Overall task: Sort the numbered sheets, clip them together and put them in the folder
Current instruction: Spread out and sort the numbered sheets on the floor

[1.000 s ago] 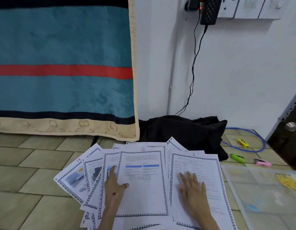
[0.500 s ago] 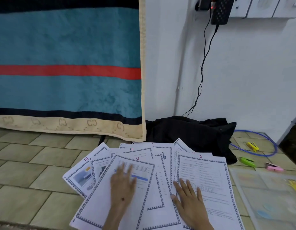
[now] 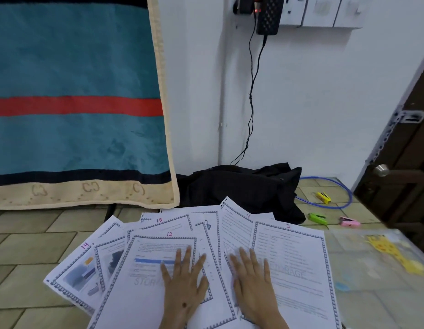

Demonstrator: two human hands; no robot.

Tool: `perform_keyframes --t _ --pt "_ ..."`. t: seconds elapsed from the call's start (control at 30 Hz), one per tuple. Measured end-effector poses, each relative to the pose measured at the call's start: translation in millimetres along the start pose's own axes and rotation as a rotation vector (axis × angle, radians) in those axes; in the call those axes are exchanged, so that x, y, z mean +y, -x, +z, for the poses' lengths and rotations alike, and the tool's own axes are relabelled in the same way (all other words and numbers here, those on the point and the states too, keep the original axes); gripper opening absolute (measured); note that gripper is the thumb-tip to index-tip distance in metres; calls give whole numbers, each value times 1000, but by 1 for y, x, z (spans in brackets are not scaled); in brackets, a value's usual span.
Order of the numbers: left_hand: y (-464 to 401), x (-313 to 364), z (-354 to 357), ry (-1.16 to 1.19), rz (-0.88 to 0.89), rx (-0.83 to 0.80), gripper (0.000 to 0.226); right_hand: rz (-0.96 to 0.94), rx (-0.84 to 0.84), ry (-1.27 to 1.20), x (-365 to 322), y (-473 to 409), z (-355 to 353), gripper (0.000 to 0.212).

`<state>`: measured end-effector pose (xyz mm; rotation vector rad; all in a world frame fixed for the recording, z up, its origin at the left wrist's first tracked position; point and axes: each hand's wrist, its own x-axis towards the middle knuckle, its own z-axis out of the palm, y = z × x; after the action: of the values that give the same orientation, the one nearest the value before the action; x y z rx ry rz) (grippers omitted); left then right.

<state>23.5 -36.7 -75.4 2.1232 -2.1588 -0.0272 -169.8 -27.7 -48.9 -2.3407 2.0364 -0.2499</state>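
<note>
I am seeing both hands lying flat on the spread of numbered sheets, neither grip closed on anything. My left hand (image 3: 183, 284) is pressing down with its fingers straight and slightly fanned on the sheet marked 12 (image 3: 149, 276), which is lying on top toward the near middle of the floor. My right hand (image 3: 255, 284) is resting palm down, fingers straight and close together, across the seam between a text sheet and the sheet marked 2 (image 3: 299, 269) at the right of the fan.

Counting what is showing, I am making out at least seven overlapping sheets; the exact number I cannot tell, since they are hiding one another. The sheet marked 15 (image 3: 168, 225) is peeking out behind 12, and the sheet marked 14 (image 3: 75, 274) is lying at the left end of the fan.

One clear folder (image 3: 382, 276) is lying on the floor tiles just beside the sheets on the right. Three small staplers are sitting toward the far right of the floor: a yellow one (image 3: 323, 197), a green one (image 3: 317, 218) and a pink one (image 3: 350, 222). A black cloth (image 3: 242, 188) is heaped against the wall behind the sheets, beside a blue cable loop (image 3: 346, 198).
</note>
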Motion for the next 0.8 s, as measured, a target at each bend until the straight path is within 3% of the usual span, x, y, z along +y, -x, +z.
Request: perform_keyframes --t 0.07,0.33,0.43,0.53,0.67,0.73,0.8 --pt "-3 3 3 3 -20 -45 57 -88 33 62 -5 -2 4 41" --pt "-8 -18 -2 32 -81 -169 58 -50 -247 -61 -11 -4 8 53" --pt "-11 -15 -1 34 -71 -173 59 -109 -177 -146 -6 -6 -6 69" --pt "-17 -12 0 45 -77 -179 60 -225 -68 -150 2 -7 -5 57" --pt "-23 -10 -6 59 -105 -189 77 -301 -278 -496 -13 -7 -12 56" --pt "-21 -8 -5 89 -57 -125 92 -283 -228 -594 -21 -5 -12 49" --pt "-21 -8 -5 112 -40 -90 97 -160 -99 -564 -20 -5 -9 58"
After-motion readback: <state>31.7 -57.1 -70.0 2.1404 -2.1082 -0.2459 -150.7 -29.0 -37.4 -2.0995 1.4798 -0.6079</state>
